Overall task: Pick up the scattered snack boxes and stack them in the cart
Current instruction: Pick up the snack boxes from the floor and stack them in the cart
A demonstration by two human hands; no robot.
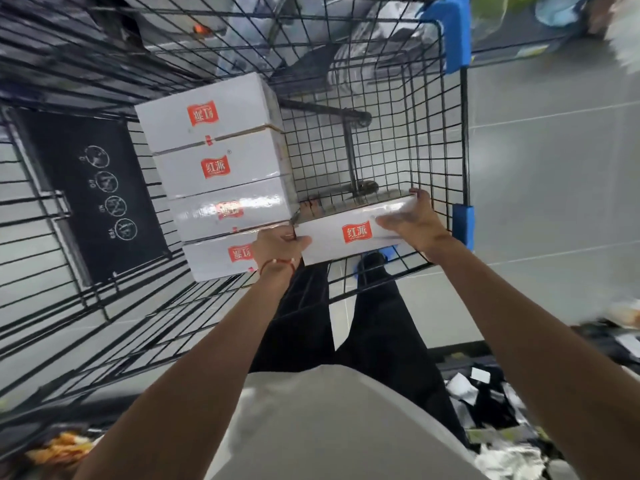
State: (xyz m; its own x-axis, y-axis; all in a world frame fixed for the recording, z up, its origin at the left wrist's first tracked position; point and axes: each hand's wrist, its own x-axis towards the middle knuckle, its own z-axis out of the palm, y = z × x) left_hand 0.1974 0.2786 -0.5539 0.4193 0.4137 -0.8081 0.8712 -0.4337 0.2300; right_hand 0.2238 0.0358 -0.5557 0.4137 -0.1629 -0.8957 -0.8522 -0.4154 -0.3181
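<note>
Gripped at both ends, a white snack box (pixel 349 233) with a red logo is held level inside the black wire cart (pixel 433 161), near its right wall. Left hand (pixel 280 242) is closed on the box's left end, thumb on top; a red string is worn at that wrist. Right hand (pixel 412 220) is wrapped over the right end, fingers curled past the far edge. Four matching boxes (pixel 221 174) are lined up in a row just beside it on the left, logos facing up. A black warning placard (pixel 93 192) is seen on the cart's left panel. Blue corner guards (pixel 453 32) are fitted on the rim. Grey tiled floor (pixel 554 168) lies below.
</note>
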